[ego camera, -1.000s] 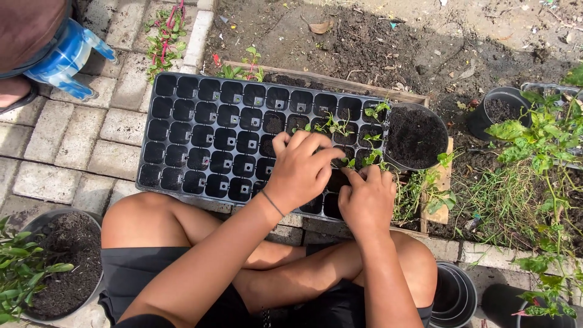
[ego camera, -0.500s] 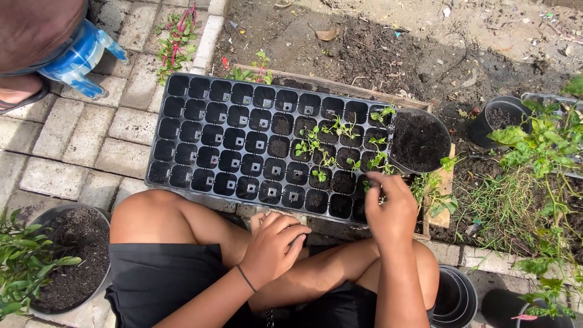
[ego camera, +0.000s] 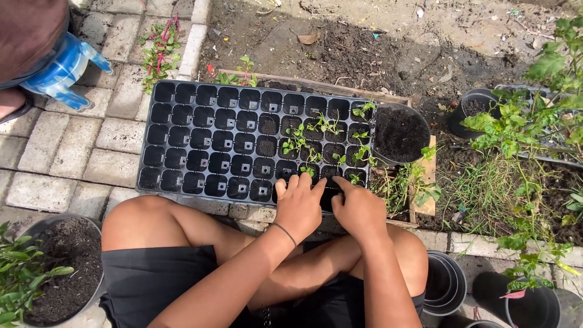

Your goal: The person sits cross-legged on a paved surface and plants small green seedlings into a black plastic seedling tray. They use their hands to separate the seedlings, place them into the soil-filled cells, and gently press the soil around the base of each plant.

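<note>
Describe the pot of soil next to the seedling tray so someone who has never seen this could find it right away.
Start at the black seedling tray lying on the paving bricks in front of the seated person. Follow it to its right end, where a round black pot brimming with dark soil touches the tray's corner. Unlike the pot with a leafy plant at bottom left and the empty stacked pots lower right, it holds only bare soil.

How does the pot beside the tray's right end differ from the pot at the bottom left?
The pot by the tray holds only dark soil, with no plant in it; the bottom-left pot has a leafy green plant at its left side. The pot by the tray shows whole, next to the tray, while the bottom-left pot is cut off by the picture's edge, on the paving by the person's knee. Both are round, dark and soil-filled.
</note>
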